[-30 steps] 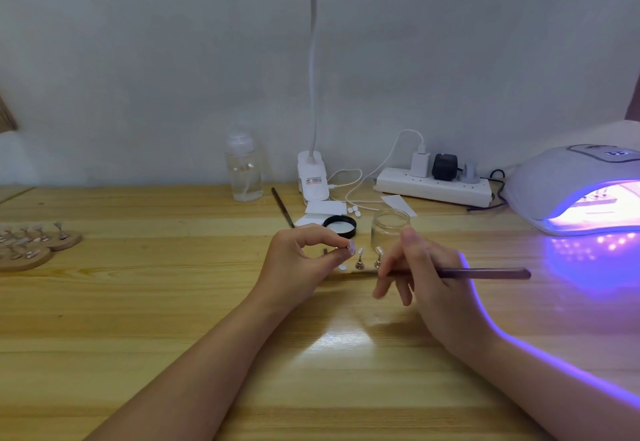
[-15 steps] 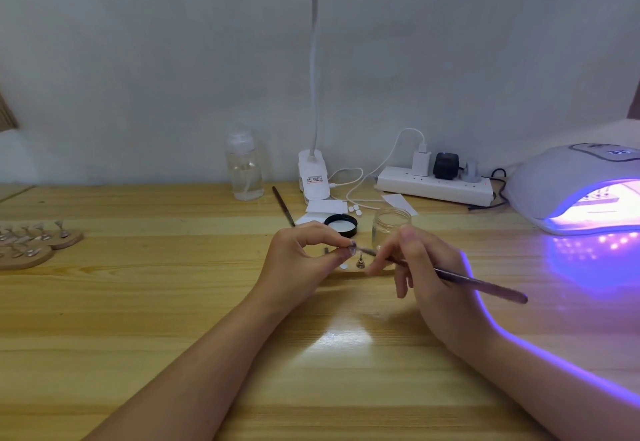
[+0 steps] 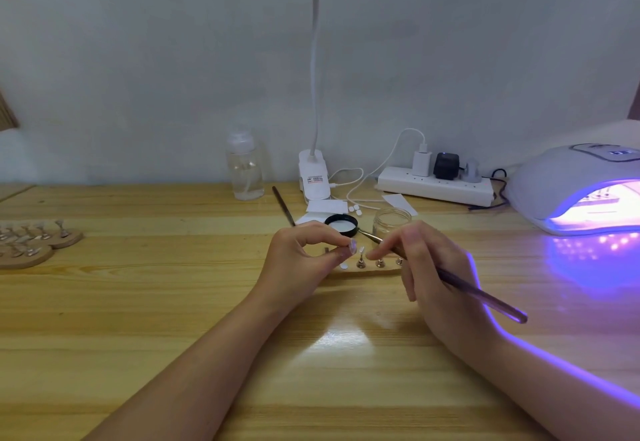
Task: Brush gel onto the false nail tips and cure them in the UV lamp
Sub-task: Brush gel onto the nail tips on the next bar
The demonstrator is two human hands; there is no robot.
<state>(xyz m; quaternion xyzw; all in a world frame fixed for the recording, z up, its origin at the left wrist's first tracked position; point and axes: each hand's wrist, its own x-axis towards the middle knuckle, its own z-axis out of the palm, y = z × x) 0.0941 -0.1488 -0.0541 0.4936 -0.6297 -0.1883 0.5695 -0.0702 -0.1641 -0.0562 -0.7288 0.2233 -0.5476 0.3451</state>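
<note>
A: Lifting away now, the brush [image 3: 460, 286] points its head toward the jar [image 3: 391, 224]; a moment ago it touched the tip [image 3: 353, 245]. I judge more gel is wanted.

B: Who holds the tip?

A: The left hand [image 3: 301, 260] pinches it just left of the jar. The right hand [image 3: 429, 267] is clamped on the brush.

B: And around the jar?

A: Its lid [image 3: 341, 224] lies just left of it. A stand [image 3: 370, 269] with pegs is in front. The lamp [image 3: 581, 191] glows far right, other stands [image 3: 31, 243] far left. Nothing blocks the jar.

UV lamp [image 3: 568, 194] cut off right, holder [image 3: 367, 270] half-hidden
</note>
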